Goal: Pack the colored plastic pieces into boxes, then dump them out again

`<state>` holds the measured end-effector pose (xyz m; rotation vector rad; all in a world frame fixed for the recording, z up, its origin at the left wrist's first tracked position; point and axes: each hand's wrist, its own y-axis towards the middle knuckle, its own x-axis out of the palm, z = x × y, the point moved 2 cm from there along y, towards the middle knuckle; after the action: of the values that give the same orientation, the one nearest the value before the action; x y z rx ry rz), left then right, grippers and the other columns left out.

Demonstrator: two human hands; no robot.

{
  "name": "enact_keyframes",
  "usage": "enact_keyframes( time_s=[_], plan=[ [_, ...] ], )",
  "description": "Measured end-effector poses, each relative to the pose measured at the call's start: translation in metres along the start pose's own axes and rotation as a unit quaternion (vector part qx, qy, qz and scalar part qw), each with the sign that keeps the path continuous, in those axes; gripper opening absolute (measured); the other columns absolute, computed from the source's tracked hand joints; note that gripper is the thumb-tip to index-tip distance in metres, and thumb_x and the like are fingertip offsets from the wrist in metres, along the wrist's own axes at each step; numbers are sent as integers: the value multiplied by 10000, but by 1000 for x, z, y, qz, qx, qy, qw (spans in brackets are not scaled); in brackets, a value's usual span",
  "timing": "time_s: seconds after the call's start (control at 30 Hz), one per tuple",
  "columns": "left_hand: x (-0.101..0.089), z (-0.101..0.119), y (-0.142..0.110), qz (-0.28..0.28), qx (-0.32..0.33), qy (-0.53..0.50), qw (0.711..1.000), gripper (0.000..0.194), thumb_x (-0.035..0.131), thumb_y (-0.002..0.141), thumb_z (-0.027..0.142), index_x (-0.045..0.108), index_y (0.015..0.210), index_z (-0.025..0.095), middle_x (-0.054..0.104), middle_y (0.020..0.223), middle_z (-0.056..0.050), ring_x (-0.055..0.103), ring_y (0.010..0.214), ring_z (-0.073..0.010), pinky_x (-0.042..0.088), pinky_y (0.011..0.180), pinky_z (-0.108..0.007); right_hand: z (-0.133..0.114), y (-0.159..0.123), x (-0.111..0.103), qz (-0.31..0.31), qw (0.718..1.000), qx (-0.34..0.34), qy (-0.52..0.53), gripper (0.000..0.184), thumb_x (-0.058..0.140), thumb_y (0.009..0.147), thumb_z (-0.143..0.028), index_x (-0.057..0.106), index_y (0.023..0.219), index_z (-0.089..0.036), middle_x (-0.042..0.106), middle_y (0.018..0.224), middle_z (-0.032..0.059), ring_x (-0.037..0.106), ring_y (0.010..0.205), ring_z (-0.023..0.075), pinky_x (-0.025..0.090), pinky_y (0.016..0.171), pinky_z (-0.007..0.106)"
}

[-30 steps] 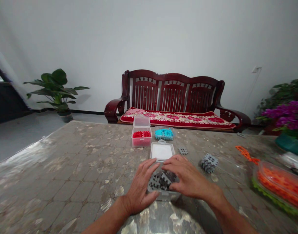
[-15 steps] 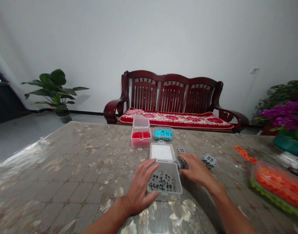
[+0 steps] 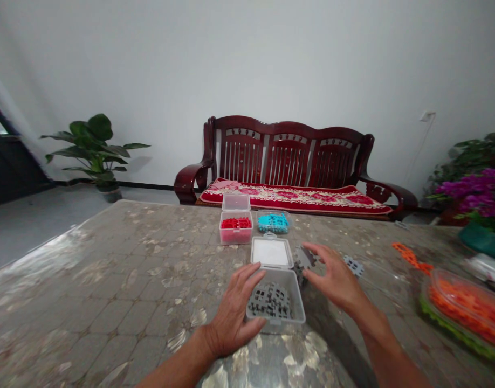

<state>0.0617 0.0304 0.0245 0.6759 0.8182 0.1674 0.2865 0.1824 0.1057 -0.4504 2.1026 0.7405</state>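
Note:
A clear plastic box [image 3: 297, 296] stands with its lid [image 3: 272, 252] swung back, and several grey interlocking plastic pieces [image 3: 272, 302] lie inside. My left hand [image 3: 235, 310] rests along the left side of this box, its fingers stretched toward the back corner and its thumb by the front corner. To the right of the box, my right hand [image 3: 336, 277] has thumb and fingers spread around loose grey pieces [image 3: 306, 258]. Whether the fingertips touch them is hard to make out. Another grey piece [image 3: 353, 265] lies beyond the right hand.
Behind the lid stand an open box of red pieces [image 3: 236, 231] and a tub of blue pieces [image 3: 273, 222]. At right are a container of orange pieces [image 3: 469, 302], a joined orange strip [image 3: 411, 257] and purple flowers [image 3: 474, 191]. A wooden bench [image 3: 288, 156] is behind the table.
My right hand has lifted slightly and its fingers have spread wider, so more of the grey pieces shows between them. My left hand stays at the box. The view has shifted a little.

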Motion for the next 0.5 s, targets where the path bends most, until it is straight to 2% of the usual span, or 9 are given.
enact_keyframes(
  time_s=[0.07,0.17,0.27,0.33,0.4,0.5],
  plan=[
    [0,0,0,3,0,0,1000,689,417,1016,591,269,1604,263,349,1615,-154,331,1482,-362,300,1212,-584,-21,-4,-5,-57,995,-66,56,565,667,756,-170,649,1313,-265,674,1352,72,611,1252,262,471,1097,455],
    [1,1,0,7,2,0,1000,691,401,1028,592,243,1613,261,336,1619,-157,326,1487,-357,297,1215,-577,-53,-10,-2,-154,972,-156,87,571,666,750,-111,656,1298,-272,683,1344,55,603,1264,247,455,1119,443],
    [1,0,0,10,1,-3,1000,709,404,1027,606,228,1618,256,334,1616,-167,330,1488,-364,304,1210,-578,-70,-11,8,-222,951,-190,99,548,672,764,-97,667,1286,-264,699,1328,56,614,1256,245,461,1118,438],
    [1,0,-1,11,0,-4,1000,722,401,1024,624,225,1620,256,337,1615,-169,334,1488,-367,308,1208,-579,-71,-10,14,-245,940,-197,132,497,672,788,-113,689,1258,-274,711,1322,44,622,1259,237,469,1116,428],
    [1,0,-1,11,1,-5,1000,725,396,1023,629,222,1622,260,337,1617,-165,336,1487,-366,312,1206,-579,-60,-6,17,-212,947,-172,168,413,642,833,-144,715,1216,-279,723,1305,39,644,1233,224,489,1096,418],
    [1,0,0,10,2,-7,1000,715,407,1022,603,221,1623,264,334,1621,-161,337,1483,-364,315,1203,-581,-26,2,15,-85,980,-66,164,314,561,900,-211,743,1151,-257,754,1223,62,709,1079,220,554,987,411]
  ],
)
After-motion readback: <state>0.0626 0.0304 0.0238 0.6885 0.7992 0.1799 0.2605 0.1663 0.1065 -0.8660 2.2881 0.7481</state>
